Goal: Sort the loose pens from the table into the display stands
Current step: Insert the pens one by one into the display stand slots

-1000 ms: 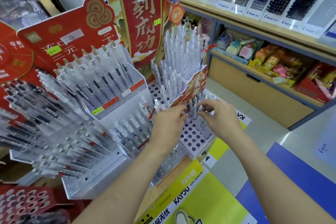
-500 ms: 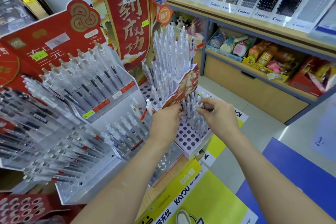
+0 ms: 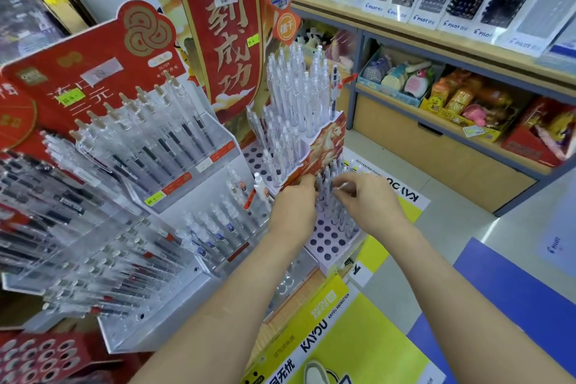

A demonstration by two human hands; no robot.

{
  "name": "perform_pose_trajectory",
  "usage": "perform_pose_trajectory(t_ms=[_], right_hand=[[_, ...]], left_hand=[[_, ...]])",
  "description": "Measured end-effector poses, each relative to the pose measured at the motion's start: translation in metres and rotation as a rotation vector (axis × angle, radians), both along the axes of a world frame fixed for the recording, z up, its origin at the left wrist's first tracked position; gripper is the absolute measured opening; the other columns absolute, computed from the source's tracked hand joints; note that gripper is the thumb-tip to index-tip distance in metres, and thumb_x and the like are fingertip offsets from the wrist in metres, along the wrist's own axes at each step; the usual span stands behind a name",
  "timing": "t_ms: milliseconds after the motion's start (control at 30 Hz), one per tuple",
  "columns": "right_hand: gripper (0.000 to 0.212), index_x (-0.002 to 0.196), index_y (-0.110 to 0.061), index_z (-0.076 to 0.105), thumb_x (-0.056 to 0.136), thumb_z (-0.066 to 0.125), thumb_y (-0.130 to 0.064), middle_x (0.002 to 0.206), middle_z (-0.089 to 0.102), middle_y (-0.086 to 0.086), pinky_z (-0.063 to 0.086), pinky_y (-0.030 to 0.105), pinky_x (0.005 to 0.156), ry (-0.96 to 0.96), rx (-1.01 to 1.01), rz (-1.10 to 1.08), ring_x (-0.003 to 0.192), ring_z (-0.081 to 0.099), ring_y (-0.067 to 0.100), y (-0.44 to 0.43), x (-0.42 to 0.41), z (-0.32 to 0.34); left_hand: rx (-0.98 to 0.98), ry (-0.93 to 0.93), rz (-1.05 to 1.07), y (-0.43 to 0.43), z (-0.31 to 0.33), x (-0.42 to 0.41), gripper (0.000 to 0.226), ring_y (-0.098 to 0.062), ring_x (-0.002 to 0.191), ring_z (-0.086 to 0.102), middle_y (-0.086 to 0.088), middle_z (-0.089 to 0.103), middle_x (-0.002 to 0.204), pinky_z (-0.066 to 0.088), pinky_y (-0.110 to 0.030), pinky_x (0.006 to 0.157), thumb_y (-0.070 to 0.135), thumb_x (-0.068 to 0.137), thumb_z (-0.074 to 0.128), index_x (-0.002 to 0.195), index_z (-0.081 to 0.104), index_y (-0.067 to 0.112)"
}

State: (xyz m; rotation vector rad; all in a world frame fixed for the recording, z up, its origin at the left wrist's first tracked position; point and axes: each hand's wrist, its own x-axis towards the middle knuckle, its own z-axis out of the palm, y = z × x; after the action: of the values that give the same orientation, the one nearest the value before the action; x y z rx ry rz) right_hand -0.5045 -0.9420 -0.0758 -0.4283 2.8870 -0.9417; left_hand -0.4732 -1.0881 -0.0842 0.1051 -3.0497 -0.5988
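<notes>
Barely anything shifts: the right hand (image 3: 367, 201) still pinches a clear pen (image 3: 340, 188) upright over the holed stand (image 3: 327, 248); I cannot tell what the left hand (image 3: 293, 207) holds. Slotting seems unfinished.

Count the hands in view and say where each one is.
2. The left hand touches the red-fronted upper tier of the pen stand; the right hand pinches a white pen over the lower tier of holes. No others visible.
</notes>
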Motion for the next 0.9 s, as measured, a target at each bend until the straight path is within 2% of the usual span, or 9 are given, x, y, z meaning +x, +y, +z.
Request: perform_pose_trajectory(t_ms=[67,200,300,433,600,700,767,833,900], right_hand=[[0.010,0.097,-0.023,0.072,0.090,0.065,-0.024,0.091,0.074,-0.002,0.053,0.036,0.075,-0.006,0.011,-0.053,0.089,0.065,0.022,-0.003,0.000,0.003],[0.014,0.085,-0.024,0.074,0.086,0.061,-0.021,0.087,0.073,0.001,0.055,0.038,0.068,-0.028,0.130,-0.046,0.089,0.062,0.027,-0.008,-0.005,0.003],[0.019,0.092,-0.026,0.076,0.086,0.059,-0.020,0.092,0.073,0.000,0.056,0.036,0.071,-0.073,0.159,-0.033,0.089,0.064,0.026,-0.008,-0.008,0.008],[0.018,0.096,-0.027,0.074,0.089,0.058,-0.021,0.094,0.073,-0.001,0.054,0.036,0.072,-0.052,0.166,0.002,0.091,0.064,0.027,-0.005,-0.005,0.008],[0.030,0.123,-0.025,0.066,0.095,0.055,-0.020,0.110,0.070,-0.009,0.047,0.034,0.083,0.017,-0.067,-0.059,0.102,0.057,0.022,0.008,0.011,0.002],[0.032,0.126,-0.024,0.065,0.096,0.056,-0.018,0.114,0.064,-0.002,0.044,0.038,0.089,0.069,-0.127,-0.058,0.103,0.054,0.025,0.015,0.020,-0.006],[0.033,0.128,-0.024,0.063,0.095,0.059,-0.021,0.117,0.057,0.001,0.041,0.039,0.093,0.101,-0.100,-0.027,0.109,0.048,0.026,0.017,0.027,-0.013],[0.038,0.133,-0.029,0.057,0.096,0.057,-0.031,0.129,0.050,0.001,0.040,0.044,0.097,0.096,-0.004,0.011,0.120,0.039,0.026,0.015,0.033,-0.017],[0.042,0.139,-0.034,0.050,0.097,0.052,-0.039,0.139,0.041,-0.002,0.036,0.046,0.099,0.085,0.108,0.018,0.128,0.028,0.023,0.012,0.036,-0.018]], left_hand=[[-0.003,0.018,0.001,0.001,0.001,-0.004,0.012,-0.029,0.085,0.064,-0.009,0.069,0.091,0.052,-0.039,0.071,0.014,0.096,0.052,0.103,0.061,0.010],[-0.071,0.063,-0.039,0.003,0.001,-0.012,0.024,-0.024,0.085,0.060,-0.004,0.065,0.090,0.041,-0.032,0.066,0.025,0.098,0.050,0.094,0.070,0.013],[-0.046,0.068,-0.018,0.004,0.001,-0.016,0.019,-0.026,0.084,0.058,-0.007,0.063,0.087,0.033,-0.031,0.063,0.020,0.096,0.051,0.089,0.066,0.010],[0.027,0.103,0.023,0.006,0.002,-0.018,0.010,-0.027,0.079,0.060,-0.008,0.067,0.084,0.045,-0.035,0.066,0.016,0.093,0.056,0.092,0.062,0.009],[-0.018,0.072,-0.025,0.003,0.000,-0.021,0.014,-0.023,0.075,0.062,-0.003,0.068,0.078,0.051,-0.036,0.069,0.013,0.092,0.053,0.088,0.067,0.012],[-0.117,0.032,-0.088,0.003,0.002,-0.022,0.016,-0.023,0.075,0.063,-0.002,0.069,0.080,0.053,-0.038,0.070,0.011,0.090,0.054,0.090,0.069,0.014],[-0.151,0.032,-0.110,0.000,0.003,-0.021,0.016,-0.024,0.076,0.064,-0.001,0.068,0.080,0.053,-0.037,0.067,0.008,0.089,0.054,0.089,0.069,0.015],[-0.176,0.014,-0.124,-0.002,0.005,-0.018,0.016,-0.026,0.076,0.062,-0.003,0.064,0.078,0.046,-0.034,0.061,0.004,0.089,0.053,0.084,0.065,0.013],[-0.162,0.004,-0.150,-0.001,0.007,-0.013,0.017,-0.027,0.082,0.062,-0.005,0.063,0.086,0.043,-0.033,0.062,0.003,0.090,0.052,0.096,0.064,0.013]])
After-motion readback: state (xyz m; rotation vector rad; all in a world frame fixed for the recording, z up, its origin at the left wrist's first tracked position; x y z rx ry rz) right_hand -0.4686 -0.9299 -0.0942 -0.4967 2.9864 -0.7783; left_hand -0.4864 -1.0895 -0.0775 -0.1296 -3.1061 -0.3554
